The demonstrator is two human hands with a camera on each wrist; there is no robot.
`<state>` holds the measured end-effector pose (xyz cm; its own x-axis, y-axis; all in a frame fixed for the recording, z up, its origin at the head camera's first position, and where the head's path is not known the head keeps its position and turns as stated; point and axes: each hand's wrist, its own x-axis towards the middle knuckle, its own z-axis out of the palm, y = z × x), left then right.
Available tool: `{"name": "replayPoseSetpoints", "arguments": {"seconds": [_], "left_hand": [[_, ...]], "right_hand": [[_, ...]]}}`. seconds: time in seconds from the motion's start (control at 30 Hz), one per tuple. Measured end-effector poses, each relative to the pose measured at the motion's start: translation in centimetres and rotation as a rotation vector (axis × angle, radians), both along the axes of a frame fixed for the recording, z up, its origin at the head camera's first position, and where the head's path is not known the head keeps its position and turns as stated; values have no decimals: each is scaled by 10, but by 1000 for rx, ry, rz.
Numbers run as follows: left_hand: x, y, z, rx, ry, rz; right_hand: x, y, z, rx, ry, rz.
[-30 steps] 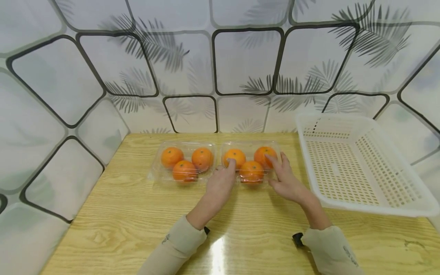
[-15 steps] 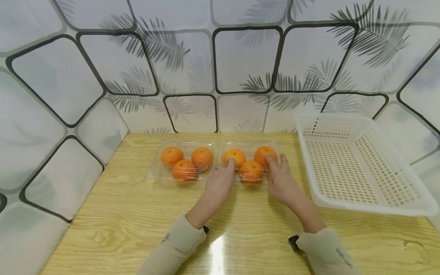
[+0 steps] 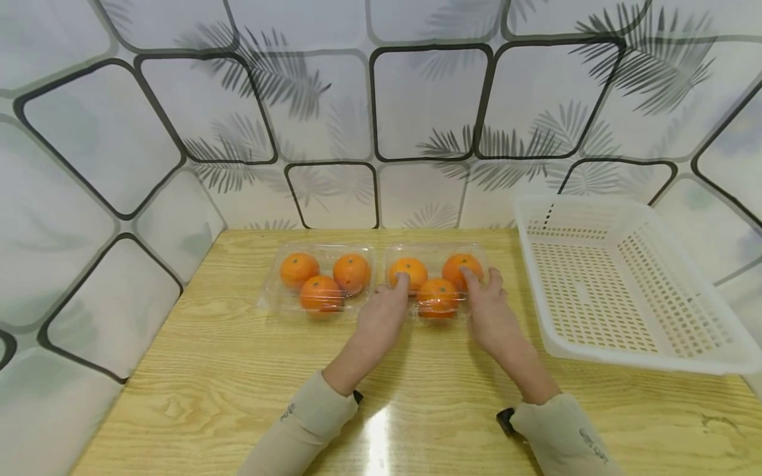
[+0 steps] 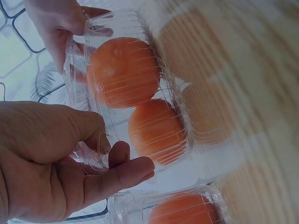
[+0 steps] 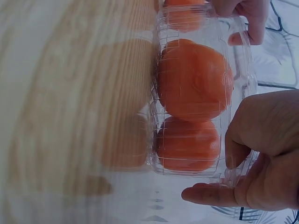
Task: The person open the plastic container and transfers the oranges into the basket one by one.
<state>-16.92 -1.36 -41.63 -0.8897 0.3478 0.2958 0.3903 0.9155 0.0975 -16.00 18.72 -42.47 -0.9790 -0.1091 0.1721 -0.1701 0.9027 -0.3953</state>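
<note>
Three oranges sat in the L box, ungripped, on the far half of the table. Next came your L hand, partly closed, thumb and bent fingers pinching the thin edge at the R box's left end. That R box stood just beside the L box, on the table, w/ three more oranges inside: two far, one near. Your R hand had its right end, thumb and fingers nipping the edge, index approx. straight. Farther right was the white basket, apart from both hands. Progress, prob.: both boxes looked filled, three ea., and your two-ended hold looked set; no lift showed yet. Whether any lid work was left, couldn't tell.
</note>
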Motion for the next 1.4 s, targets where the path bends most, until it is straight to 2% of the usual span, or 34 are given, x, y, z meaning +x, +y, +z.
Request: {"name": "replayPoseSetpoints", "arguments": {"seconds": [0.4,0.67,0.87,1.0,1.13,1.4], "left_hand": [[-3,-2,4,17,-32,-5],[-4,-6,9,61,-147,-1],[-5,-7,10,98,-156,11],[-6,-8,11,179,-233,29],[-8,-11,13,264,-325,46],[-9,-18,14,357,-354,16]], "right_hand": [[-3,-2,1,7,2,-26],[-3,-2,4,12,12,-12],[-4,-1,6,-5,-19,-30],[-3,1,7,-23,-56,-41],[-2,3,8,-38,-54,-35],[-3,7,10,-147,-44,-68]]}}
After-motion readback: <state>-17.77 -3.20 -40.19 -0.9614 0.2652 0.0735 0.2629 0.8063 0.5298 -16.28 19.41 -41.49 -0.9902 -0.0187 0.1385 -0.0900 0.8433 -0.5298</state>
